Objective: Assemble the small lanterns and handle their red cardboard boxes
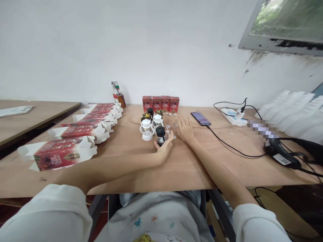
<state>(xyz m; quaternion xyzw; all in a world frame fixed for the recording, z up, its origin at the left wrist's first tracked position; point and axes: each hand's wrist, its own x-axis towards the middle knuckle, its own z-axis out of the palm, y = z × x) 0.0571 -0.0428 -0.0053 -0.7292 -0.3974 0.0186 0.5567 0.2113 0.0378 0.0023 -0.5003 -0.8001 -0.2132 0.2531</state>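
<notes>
My left hand (164, 145) is curled round a small black lantern (160, 135) standing on the wooden table (141, 168). Just behind it stand two white lanterns (146, 129) and, farther back, darker gold and black ones (150, 113). My right hand (184, 129) lies flat on the table with its fingers spread, beside some tiny clear parts (168, 127). A row of red upright boxes (160, 105) stands at the back by the wall.
Several flattened red-and-white cartons (75, 132) lie in a line on the left. A bottle (118, 94) stands near the wall. A phone (201, 118) with a cable, a white power strip (233, 116) and a black tool (282, 154) lie on the right.
</notes>
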